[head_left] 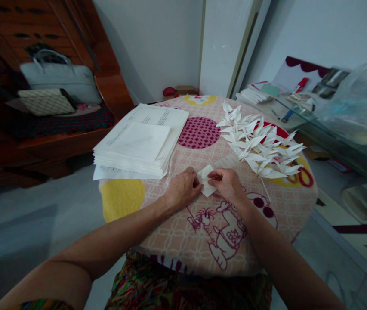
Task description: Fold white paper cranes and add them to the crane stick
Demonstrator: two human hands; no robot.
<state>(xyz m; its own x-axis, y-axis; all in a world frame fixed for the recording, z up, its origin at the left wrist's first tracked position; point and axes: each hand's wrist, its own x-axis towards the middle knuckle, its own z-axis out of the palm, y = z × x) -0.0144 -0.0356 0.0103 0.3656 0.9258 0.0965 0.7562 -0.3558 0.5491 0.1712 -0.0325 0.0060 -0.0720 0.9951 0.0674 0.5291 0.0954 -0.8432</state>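
Between my hands a small folded piece of white paper [208, 189] lies on the patterned tablecloth [173, 232]. My left hand [185, 185] has its fingers curled and closed on the paper's left edge. From the other side, my right hand [226, 183] pinches the paper's right part between thumb and fingers. Beyond my left hand is a thick stack of paper [131, 150], with smaller square sheets [147, 140] on top. Past my right hand a heap of folded white paper cranes [260, 144] spreads over the table.
Red-handled scissors [306, 176] lie at the table's right edge, partly under the folded papers. A glass-topped stand [331, 133] with a plastic bag [354, 103] is on the right. At left, a wooden bench [70, 137] holds a grey bag [60, 75] and a checked pouch [46, 102].
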